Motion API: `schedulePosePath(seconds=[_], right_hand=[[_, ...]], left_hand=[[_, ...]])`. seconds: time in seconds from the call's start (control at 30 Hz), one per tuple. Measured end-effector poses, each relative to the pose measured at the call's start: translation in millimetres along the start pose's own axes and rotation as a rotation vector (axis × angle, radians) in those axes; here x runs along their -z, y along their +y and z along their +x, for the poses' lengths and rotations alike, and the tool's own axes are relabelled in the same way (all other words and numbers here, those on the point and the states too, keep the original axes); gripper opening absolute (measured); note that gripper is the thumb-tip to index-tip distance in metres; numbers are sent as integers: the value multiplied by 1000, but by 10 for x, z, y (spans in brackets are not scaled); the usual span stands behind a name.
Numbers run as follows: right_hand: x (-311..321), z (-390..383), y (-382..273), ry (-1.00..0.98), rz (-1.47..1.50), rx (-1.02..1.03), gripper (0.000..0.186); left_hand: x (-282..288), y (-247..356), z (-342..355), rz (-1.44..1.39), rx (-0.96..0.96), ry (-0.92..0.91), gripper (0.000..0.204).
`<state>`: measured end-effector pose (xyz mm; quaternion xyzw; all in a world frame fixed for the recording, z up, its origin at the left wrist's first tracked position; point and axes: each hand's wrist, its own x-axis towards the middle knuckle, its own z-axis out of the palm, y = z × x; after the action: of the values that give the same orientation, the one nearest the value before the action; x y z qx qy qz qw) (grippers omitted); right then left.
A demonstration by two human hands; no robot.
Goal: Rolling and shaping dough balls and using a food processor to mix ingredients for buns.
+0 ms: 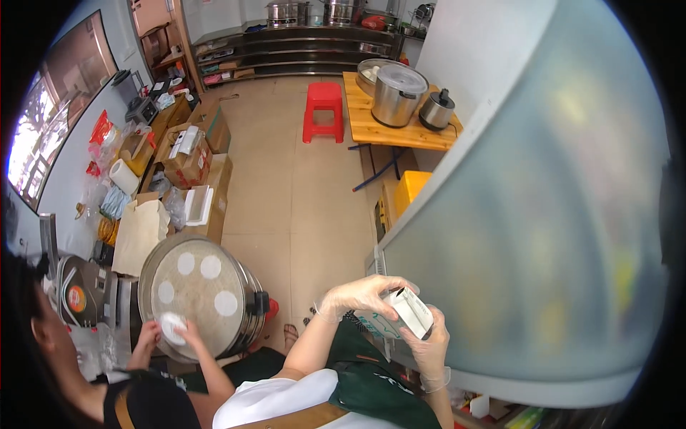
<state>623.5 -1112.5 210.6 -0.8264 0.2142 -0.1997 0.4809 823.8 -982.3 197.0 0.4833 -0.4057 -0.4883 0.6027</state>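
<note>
Both my hands wear clear plastic gloves and grip a white box (412, 312) with green print on its side, held tilted in front of my dark green apron. My left hand (363, 294) curls over its upper left side. My right hand (429, 347) closes around its lower right side. A dark gap shows at one end of the box; its contents I cannot make out. To the left, a co-worker's two hands hold a stack of white paper rounds (173, 327) over a large round steamer tray (196, 289), where several white rounds lie apart.
A frosted glass door or panel (529, 236) stands close on my right. Ahead are a red stool (324, 111) and a wooden table (364, 129) with a steel pot (396, 96). Cardboard boxes (189, 161) line the left wall. Steel shelves (293, 53) stand at the back.
</note>
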Motion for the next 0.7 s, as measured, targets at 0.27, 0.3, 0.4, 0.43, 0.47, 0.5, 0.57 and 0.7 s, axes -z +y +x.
schedulePosePath(seconds=[0.27,0.3,0.4,0.43,0.47,0.5,0.57,0.7], right_hand=[[-863,1728,-240,-147,-61,79,66],[-978,1952,-309,-166,-50,143,68],[-1350,2648,-367,-262,0,82,63],[-1461,2873,-440,-269,9,127,60],[-1593,3100,-454,-276,7,115,60],[-1715,3309,-461,-245,41,154,58],[-1934,3683,-410,-212,78,199,56],[-2320,4517,-320,-246,100,176,56]], left_hand=[[1443,294,194,23,-48,266,62],[1645,359,229,79,-77,323,61],[2308,462,382,90,28,438,59],[2490,473,414,13,-68,460,55],[2707,546,481,39,-62,493,53],[2883,625,538,67,-57,524,50],[3225,694,692,116,-4,564,49],[3976,734,999,215,26,653,48]])
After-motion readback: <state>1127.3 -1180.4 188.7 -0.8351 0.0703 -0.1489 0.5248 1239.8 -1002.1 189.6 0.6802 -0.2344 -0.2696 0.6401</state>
